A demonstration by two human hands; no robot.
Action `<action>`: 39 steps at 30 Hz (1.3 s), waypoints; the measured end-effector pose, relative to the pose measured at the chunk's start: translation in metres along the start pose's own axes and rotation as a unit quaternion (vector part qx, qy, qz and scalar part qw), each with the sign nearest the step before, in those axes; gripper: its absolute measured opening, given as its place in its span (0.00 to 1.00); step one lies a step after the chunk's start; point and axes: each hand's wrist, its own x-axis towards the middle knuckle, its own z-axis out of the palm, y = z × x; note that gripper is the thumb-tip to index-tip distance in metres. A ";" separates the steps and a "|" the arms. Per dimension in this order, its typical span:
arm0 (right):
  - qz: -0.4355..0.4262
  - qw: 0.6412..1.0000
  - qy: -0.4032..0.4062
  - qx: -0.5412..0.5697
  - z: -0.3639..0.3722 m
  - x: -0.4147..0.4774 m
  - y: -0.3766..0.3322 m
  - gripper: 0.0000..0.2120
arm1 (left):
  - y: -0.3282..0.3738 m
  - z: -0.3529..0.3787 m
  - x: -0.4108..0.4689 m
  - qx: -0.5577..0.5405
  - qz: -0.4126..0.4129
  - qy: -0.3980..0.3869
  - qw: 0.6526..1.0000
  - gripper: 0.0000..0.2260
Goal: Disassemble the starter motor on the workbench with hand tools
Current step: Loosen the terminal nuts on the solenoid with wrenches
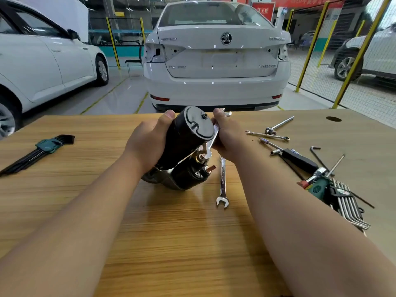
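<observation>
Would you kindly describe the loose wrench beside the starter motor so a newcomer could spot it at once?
On the wooden workbench, find the black starter motor held up at its centre. Just right of it lies the loose wrench, its open end nearest the person. Unlike the tools heaped farther right, it lies alone, stamped along its shank.

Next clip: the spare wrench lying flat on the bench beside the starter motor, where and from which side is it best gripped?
Probably mid-shank, from above, fingers pinching its long edges. The spare wrench lies flat, its open end nearest the person; its far end sits beside the starter motor and the right hand, so the middle is freest.
</observation>
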 end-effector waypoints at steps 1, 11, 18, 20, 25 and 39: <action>0.006 1.000 0.000 0.011 0.003 0.000 -0.003 0.18 | 0.000 0.000 0.000 0.000 0.001 0.001 1.000 0.36; -0.010 0.970 0.049 0.238 -0.044 -0.076 -0.031 0.15 | 0.004 0.002 0.003 0.008 -0.019 -0.011 1.000 0.32; -0.086 0.957 0.121 0.250 -0.046 -0.114 0.005 0.17 | 0.004 0.003 0.002 0.013 -0.018 0.003 1.000 0.35; -0.105 0.948 0.140 0.265 -0.046 -0.116 0.009 0.18 | 0.004 0.003 0.002 0.019 -0.017 0.008 1.000 0.34; -0.111 0.955 0.132 0.242 -0.038 -0.115 0.016 0.13 | 0.006 0.004 0.002 0.009 -0.022 0.012 1.000 0.37; -0.044 0.967 0.119 0.223 -0.040 -0.098 0.020 0.13 | 0.005 0.004 0.001 0.002 -0.017 0.012 1.000 0.29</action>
